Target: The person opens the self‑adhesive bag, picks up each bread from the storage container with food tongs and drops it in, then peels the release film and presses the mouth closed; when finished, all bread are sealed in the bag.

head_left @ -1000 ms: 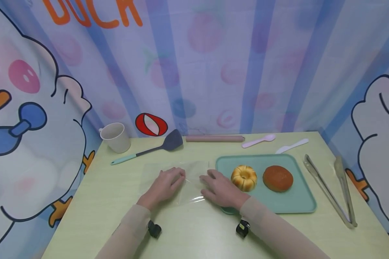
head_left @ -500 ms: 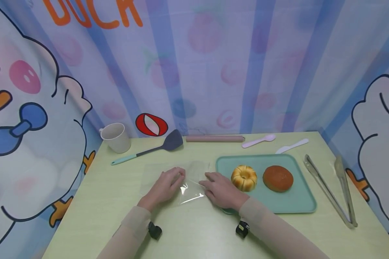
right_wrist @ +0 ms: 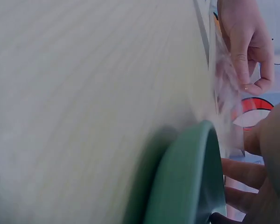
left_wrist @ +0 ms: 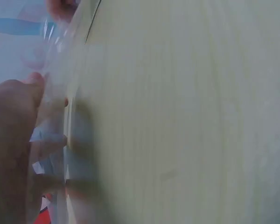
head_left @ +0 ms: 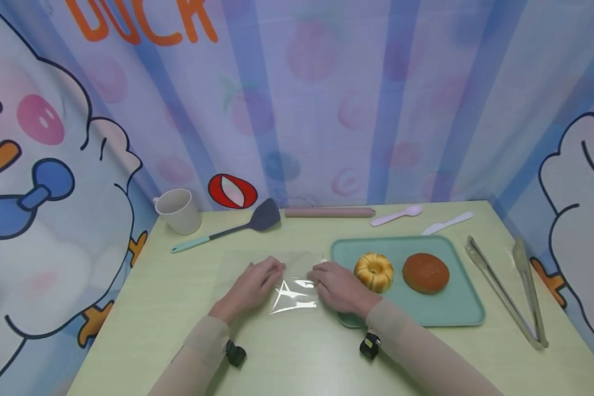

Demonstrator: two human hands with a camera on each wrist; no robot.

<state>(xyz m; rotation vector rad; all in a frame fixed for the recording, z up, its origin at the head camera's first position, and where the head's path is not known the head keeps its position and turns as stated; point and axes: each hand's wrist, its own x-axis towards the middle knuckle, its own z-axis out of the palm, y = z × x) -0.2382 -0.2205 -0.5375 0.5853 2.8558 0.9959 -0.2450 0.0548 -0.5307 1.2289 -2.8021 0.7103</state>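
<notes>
A clear, shiny plastic bag (head_left: 295,294) lies on the table, its near edge raised between both hands. My left hand (head_left: 249,286) pinches it between thumb and index finger. In the right wrist view, that left hand (right_wrist: 245,51) shows the two fingertips meeting at the film. My right hand (head_left: 339,289) holds the bag's right side with its fingers bent in, its wrist over the tray's left edge. Through the film (left_wrist: 56,107) in the left wrist view, the left hand's fingers look blurred.
Right of the bag, a green tray (head_left: 416,313) bears a ring-shaped bun (head_left: 373,272) and a brown bun (head_left: 425,273). Tongs (head_left: 505,294) lie beyond it. Along the back are a mug (head_left: 178,212), a spatula (head_left: 232,228), a rolling pin (head_left: 329,212), a spoon (head_left: 396,215) and a knife (head_left: 447,223).
The right hand's fingers have drawn in from spread to bent at the bag's right side. The film's near part has lifted and shines more. My left hand has hardly moved.
</notes>
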